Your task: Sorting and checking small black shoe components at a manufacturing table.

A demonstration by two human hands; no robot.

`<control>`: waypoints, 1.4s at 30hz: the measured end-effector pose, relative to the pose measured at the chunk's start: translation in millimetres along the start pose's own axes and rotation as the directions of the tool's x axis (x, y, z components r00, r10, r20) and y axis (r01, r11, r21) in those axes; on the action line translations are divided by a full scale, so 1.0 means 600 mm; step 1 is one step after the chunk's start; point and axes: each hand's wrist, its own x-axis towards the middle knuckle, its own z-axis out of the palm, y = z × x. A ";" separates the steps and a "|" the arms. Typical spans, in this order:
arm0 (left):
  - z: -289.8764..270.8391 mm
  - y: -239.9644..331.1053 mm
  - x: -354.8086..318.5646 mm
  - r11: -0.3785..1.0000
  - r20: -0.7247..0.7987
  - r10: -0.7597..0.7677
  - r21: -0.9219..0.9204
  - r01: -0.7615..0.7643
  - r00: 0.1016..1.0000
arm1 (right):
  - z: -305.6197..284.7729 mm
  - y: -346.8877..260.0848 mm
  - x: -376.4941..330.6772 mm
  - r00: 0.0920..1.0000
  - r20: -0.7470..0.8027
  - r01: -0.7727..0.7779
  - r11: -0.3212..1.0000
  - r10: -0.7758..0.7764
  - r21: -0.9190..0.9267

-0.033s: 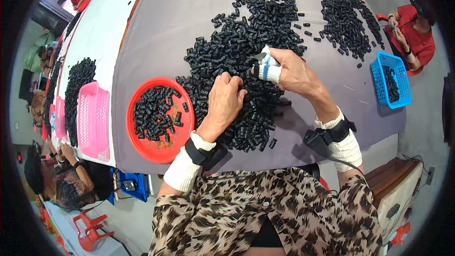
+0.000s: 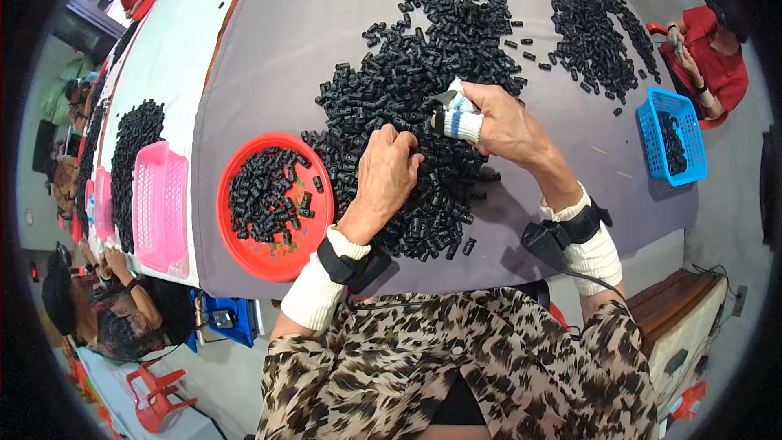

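Note:
A big heap of small black ribbed cylindrical parts (image 2: 423, 57) spreads over the grey tabletop. My left hand (image 2: 386, 173) is curled palm down at the near part of this heap; its fingertips, and whatever they pinch, are hidden. Just above the heap, my right hand (image 2: 513, 130) is closed, with white knit cloth bearing blue stripes (image 2: 463, 124) around its thumb and finger. A small grey pointed piece shows at those fingertips, too little of it to name. Left of my left hand, a round red tray (image 2: 326, 232) holds many of the same black parts.
A blue plastic basket (image 2: 692, 159) with black parts stands at the table's right edge, near a seated person in red (image 2: 713, 73). At left, a pink basket (image 2: 159, 208) and another black heap (image 2: 137, 143) sit on a white table. Another person (image 2: 106, 293) works at lower left.

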 end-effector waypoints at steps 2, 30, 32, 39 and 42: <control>-0.001 -0.009 -0.002 0.995 0.046 -0.068 -0.068 0.071 0.997 | 0.003 0.004 0.003 1.000 0.006 0.009 1.000 -0.009 0.025; -0.208 0.037 0.005 -0.105 0.184 -0.286 -0.981 0.160 0.940 | 0.059 -0.131 0.017 0.976 0.152 0.130 0.979 -0.154 0.154; -0.204 0.034 0.006 -0.129 0.194 -0.283 -0.978 0.163 0.939 | 0.059 -0.130 0.020 0.973 0.144 0.155 0.975 -0.179 0.161; -0.201 0.040 0.010 -0.196 0.215 -0.274 -0.967 0.165 0.937 | 0.056 -0.130 0.022 0.950 0.142 0.264 0.959 -0.277 0.107; -0.195 0.039 0.010 -0.241 0.222 -0.244 -0.957 0.163 0.944 | 0.054 -0.128 0.022 0.944 0.152 0.283 0.956 -0.291 0.077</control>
